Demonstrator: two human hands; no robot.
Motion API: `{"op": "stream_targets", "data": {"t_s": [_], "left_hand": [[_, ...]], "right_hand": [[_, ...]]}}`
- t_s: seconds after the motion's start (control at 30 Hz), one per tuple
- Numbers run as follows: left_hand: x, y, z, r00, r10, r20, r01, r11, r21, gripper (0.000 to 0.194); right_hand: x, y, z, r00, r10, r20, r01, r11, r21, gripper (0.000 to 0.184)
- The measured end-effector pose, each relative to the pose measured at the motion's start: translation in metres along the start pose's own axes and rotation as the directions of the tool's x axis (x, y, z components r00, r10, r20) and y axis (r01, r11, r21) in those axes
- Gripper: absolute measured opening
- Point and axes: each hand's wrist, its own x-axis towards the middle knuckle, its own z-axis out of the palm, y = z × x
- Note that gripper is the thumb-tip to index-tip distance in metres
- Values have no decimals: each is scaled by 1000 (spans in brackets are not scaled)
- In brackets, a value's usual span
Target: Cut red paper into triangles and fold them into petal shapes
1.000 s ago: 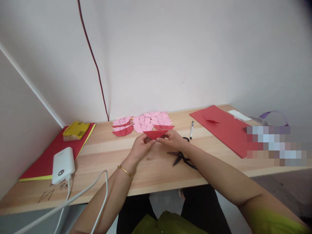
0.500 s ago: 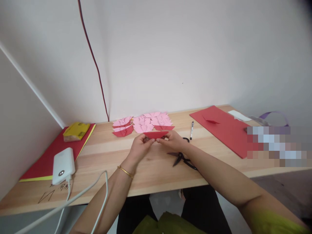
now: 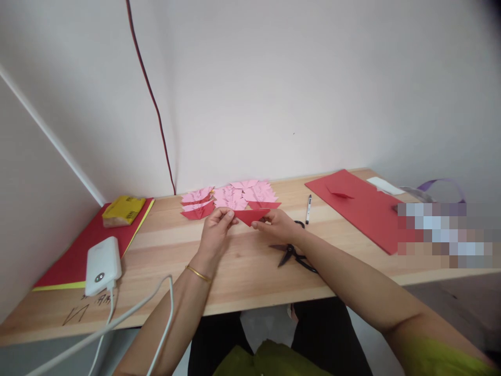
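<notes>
A folded piece of red paper (image 3: 250, 215) is held up over the table, its long straight edge on top and a point downward. My left hand (image 3: 219, 222) pinches its left corner between thumb and fingers. On the other side, my right hand (image 3: 273, 223) grips the right part, thumb in front. Behind the hands lie several pink folded paper shapes (image 3: 230, 196), with a few red folded pieces (image 3: 198, 210) among them. Black-handled scissors (image 3: 290, 251) rest with blades apart beneath my right forearm, which hides part of one handle.
Red sheets (image 3: 354, 214) with a small red folded piece on top lie at the right, near a marker (image 3: 309, 210). At the left are a yellow packet (image 3: 123, 211), dark red paper (image 3: 66, 261) and a white power bank (image 3: 103, 265) with a cable (image 3: 129, 310).
My left hand has shifted from the lower edge of the red paper to its upper left corner, uncovering more of the paper's front. My right hand stays nearly in place.
</notes>
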Motion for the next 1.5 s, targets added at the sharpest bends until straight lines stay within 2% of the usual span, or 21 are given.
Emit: {"op": "stream_targets", "data": {"t_s": [0.13,0.3,0.4,0.5,0.6,0.73,0.87,1.1,1.27,1.37,1.5], "left_hand": [[-1,0,-1,998,58,18,-58,998,12,18],[-2,-1,-4,979,200,36,-203,969,140,14],[-2,-1,-5,970,241,28,-242,950,196,16],[-2,-1,-4,981,191,22,-192,969,155,18],[-2,-3,-1,995,74,64,-81,990,117,24],[-3,-9,3,986,-41,161,-3,965,262,18],[-4,-12,3,978,-36,207,-36,942,333,19],[-1,-12,-4,980,-72,186,1,934,357,22],[-1,-12,-1,980,-109,166,67,968,240,26],[-2,-11,0,982,-115,148,73,961,267,25],[0,-13,-3,990,-72,122,27,943,332,19]], "right_hand": [[0,0,0,1000,12,-5,-12,1000,26,26],[-1,-6,1,1000,29,-4,-28,998,48,26],[-1,-7,1,999,44,-9,-43,997,58,27],[-1,-6,1,999,50,-17,-49,997,64,29],[-1,-5,1,997,58,-49,-56,997,54,29],[0,-5,2,998,16,-63,-12,998,58,28],[1,-5,3,997,-73,-39,77,992,102,26],[0,-9,-5,981,53,-185,-35,994,100,26],[0,-10,-7,982,46,-186,-39,998,39,29],[-1,-10,-7,981,39,-190,-42,999,-11,30],[-1,-12,-8,990,15,-140,-16,1000,-6,31]]}}
